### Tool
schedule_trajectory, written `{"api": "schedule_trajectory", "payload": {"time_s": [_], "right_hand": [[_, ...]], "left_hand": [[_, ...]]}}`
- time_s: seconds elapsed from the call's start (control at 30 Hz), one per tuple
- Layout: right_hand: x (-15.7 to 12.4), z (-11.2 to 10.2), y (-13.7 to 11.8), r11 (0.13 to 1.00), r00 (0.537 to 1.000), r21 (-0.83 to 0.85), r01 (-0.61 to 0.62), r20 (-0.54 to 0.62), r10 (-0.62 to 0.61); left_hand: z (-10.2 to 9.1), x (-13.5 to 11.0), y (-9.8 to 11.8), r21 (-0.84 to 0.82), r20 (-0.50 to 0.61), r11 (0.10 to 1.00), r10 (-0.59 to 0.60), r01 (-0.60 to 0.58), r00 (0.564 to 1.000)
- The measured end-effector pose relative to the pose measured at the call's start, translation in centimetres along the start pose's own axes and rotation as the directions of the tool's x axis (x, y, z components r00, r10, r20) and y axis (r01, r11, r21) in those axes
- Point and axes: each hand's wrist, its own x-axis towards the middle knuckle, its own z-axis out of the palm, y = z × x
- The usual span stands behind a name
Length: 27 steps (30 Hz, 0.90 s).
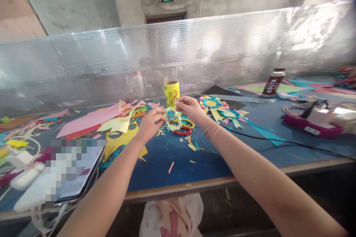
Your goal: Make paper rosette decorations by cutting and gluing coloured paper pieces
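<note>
My left hand (150, 123) and my right hand (190, 109) are raised just above the blue table (194, 163), fingers pinched on a small light green cut-paper piece (172, 117) held between them. Directly under it lie red and yellow scissor handles (184, 126) among paper scraps. A yellow roll (171, 94) stands upright just behind my hands. A thin bracelet sits on my right wrist.
Pink, yellow and green paper sheets (94, 122) lie at left. Paper flowers (217, 106) sit right of my hands. A tablet (75, 170) and white chargers are at front left, a cola bottle (274, 82) and a pink tool (311, 124) with a black cable at right. A perforated metal screen backs the table.
</note>
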Motion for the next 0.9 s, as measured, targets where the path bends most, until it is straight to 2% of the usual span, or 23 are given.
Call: {"api": "schedule_trajectory", "payload": {"time_s": [0.07, 0.13, 0.2, 0.3, 0.47, 0.63, 0.8, 0.9], "right_hand": [[-0.1, 0.07, -0.18, 0.961, 0.99, -0.237, 0.139, 0.038, -0.134], [-0.3, 0.17, -0.41, 0.854, 0.958, -0.433, 0.288, 0.144, -0.25], [-0.52, 0.3, -0.53, 0.744, 0.914, -0.532, 0.405, 0.259, -0.312], [-0.72, 0.52, -0.39, 0.634, 0.862, -0.585, 0.506, 0.361, -0.355], [-0.75, 0.58, -0.18, 0.531, 0.817, -0.622, 0.576, 0.42, -0.394], [-0.76, 0.45, -0.3, 0.45, 0.793, -0.656, 0.606, 0.458, -0.401], [-0.73, 0.31, -0.3, 0.369, 0.77, -0.681, 0.633, 0.504, -0.391], [-0.72, 0.16, -0.35, 0.314, 0.769, -0.709, 0.632, 0.52, -0.372]], "left_hand": [[0.04, -0.05, 0.05, 0.003, 0.014, 1.0, -0.002, 0.002, 1.0], [0.07, -0.12, 0.02, 0.007, 0.036, 1.0, -0.011, 0.011, 0.999], [0.1, -0.2, -0.04, 0.01, 0.06, 1.0, -0.021, 0.021, 0.998], [0.14, -0.27, -0.11, 0.012, 0.078, 0.999, -0.03, 0.029, 0.997], [0.25, -0.29, -0.13, -0.008, 0.098, 0.999, -0.034, 0.035, 0.995], [0.58, -0.34, -0.24, -0.041, 0.081, 0.996, -0.077, 0.08, 0.994], [0.82, -0.35, -0.25, -0.088, 0.086, 0.979, -0.177, 0.184, 0.98], [0.74, -0.17, 0.06, -0.145, 0.111, 0.947, -0.271, 0.286, 0.956]]}}
